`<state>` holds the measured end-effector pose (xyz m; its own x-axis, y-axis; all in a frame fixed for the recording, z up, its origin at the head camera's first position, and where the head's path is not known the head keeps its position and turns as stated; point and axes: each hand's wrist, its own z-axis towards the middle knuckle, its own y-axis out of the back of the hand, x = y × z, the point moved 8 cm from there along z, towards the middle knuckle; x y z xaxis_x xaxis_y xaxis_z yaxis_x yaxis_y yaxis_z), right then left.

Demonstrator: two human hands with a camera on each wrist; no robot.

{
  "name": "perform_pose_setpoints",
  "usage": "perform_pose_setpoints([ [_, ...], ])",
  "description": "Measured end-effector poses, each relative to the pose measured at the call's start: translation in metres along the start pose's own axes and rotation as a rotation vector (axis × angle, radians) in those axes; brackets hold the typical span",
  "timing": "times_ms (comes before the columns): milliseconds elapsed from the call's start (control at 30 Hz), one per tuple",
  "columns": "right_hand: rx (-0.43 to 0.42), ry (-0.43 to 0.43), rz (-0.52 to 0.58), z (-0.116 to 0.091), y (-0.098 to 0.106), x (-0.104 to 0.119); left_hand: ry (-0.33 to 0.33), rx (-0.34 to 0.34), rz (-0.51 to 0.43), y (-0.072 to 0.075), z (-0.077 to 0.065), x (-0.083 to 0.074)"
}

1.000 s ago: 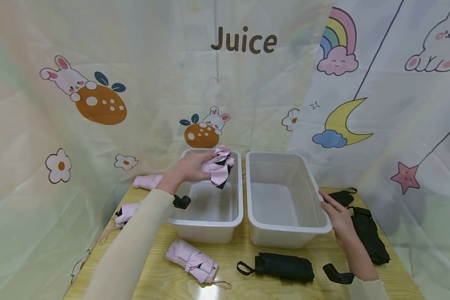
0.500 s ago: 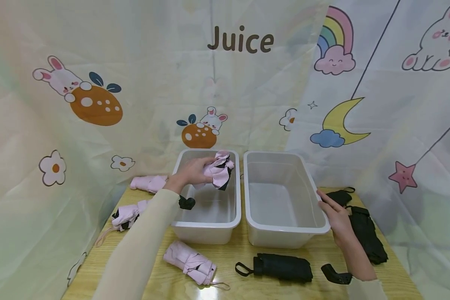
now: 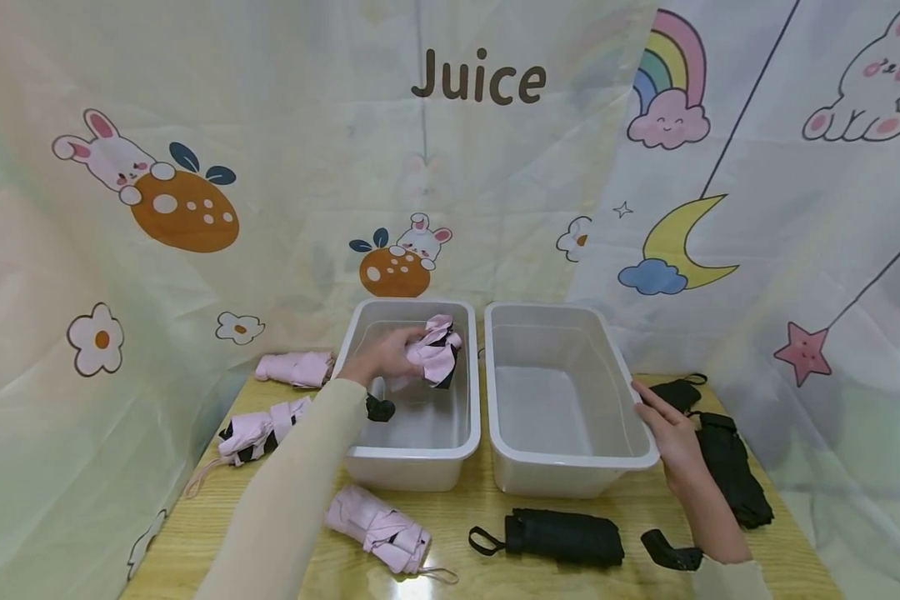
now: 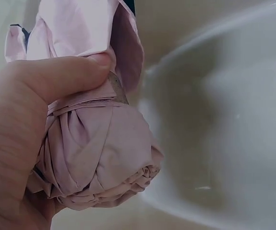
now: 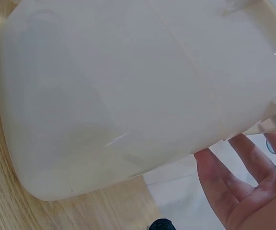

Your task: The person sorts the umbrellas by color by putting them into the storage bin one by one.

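My left hand (image 3: 384, 358) grips a folded pink umbrella (image 3: 432, 358) inside the left white bin (image 3: 412, 473), below its rim level. In the left wrist view the thumb presses across the umbrella's wrap (image 4: 99, 148), and its rounded, bunched end points toward the bin's floor. My right hand (image 3: 675, 437) touches the right rim of the right white bin (image 3: 555, 479). Its fingers (image 5: 212, 175) lie fairly straight against the bin's outer side in the right wrist view.
Pink folded umbrellas lie left of the bins (image 3: 292, 368) and in front (image 3: 378, 527). A black folded umbrella (image 3: 562, 537) lies before the right bin, with other black umbrellas (image 3: 731, 471) beyond the right hand. A printed curtain (image 3: 495, 183) encloses the wooden table (image 3: 465, 575).
My left hand has lowered the pink umbrella deeper into the left bin. The right hand stays at the right bin's rim. The view has shifted slightly.
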<state>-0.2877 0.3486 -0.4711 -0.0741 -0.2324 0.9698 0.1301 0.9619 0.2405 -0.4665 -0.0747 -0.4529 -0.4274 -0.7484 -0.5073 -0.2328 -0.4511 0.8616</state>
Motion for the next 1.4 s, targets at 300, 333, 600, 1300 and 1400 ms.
perform_pose_setpoints([
  [300, 0.005, 0.0, -0.001, 0.0, 0.0, 0.001, 0.013, 0.032, -0.008, -0.022, 0.01, 0.021],
  [333, 0.006, 0.001, -0.002, 0.0, 0.0, 0.001, 0.011, 0.039, -0.001, -0.024, 0.01, 0.022],
  [600, 0.005, 0.002, 0.004, 0.001, 0.0, 0.0, 0.052, 0.111, 0.04, -0.035, 0.01, 0.028],
  [1300, 0.024, 0.012, 0.071, 0.001, -0.002, -0.001, 0.127, 0.129, -0.11, -0.033, 0.013, 0.026],
  [1400, 0.017, 0.008, 0.06, 0.0, -0.001, 0.0, 0.105, 0.105, -0.132, -0.026, 0.019, 0.021],
])
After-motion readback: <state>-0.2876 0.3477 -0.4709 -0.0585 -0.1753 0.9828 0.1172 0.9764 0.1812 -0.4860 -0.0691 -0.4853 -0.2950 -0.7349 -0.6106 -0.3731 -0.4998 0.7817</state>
